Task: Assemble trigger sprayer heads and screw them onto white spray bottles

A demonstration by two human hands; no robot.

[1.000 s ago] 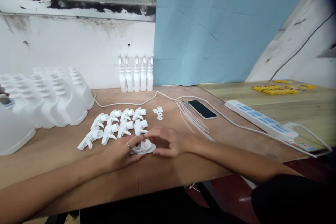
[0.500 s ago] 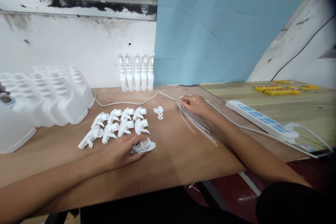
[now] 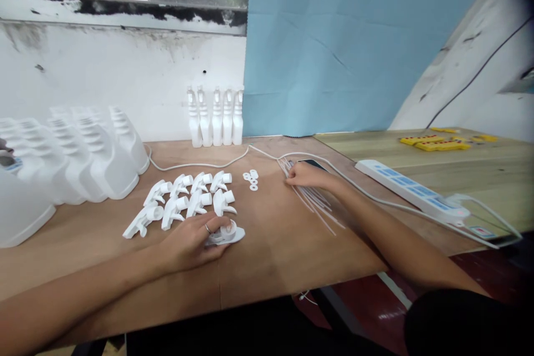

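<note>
My left hand [image 3: 198, 239] rests on the tabletop, its fingers closed around a white trigger spray head [image 3: 236, 235] whose round collar faces up. Several more trigger spray heads [image 3: 174, 210] lie in two rows just beyond that hand. Farther right, my right hand [image 3: 307, 174] is closed in a pinch at the upper part of a bundle of thin white plastic tubes [image 3: 323, 208]. One tube seems to run from its fingertips, though the grip itself is partly hidden. Between the hands lie several small white ring washers [image 3: 253, 180].
Large white bottles [image 3: 104, 164] stand at the left. Several slim white spray bottles [image 3: 217, 122] line the wall. A white cable [image 3: 200, 166] crosses the table to a power strip [image 3: 411, 192]. A dark phone-like object [image 3: 314, 163] lies behind my right hand; yellow pieces [image 3: 442, 145] lie far right.
My right hand has come slightly nearer along the tubes, and some tubes have shifted. The dark flat object behind it now shows. My left hand keeps its hold on the spray head.
</note>
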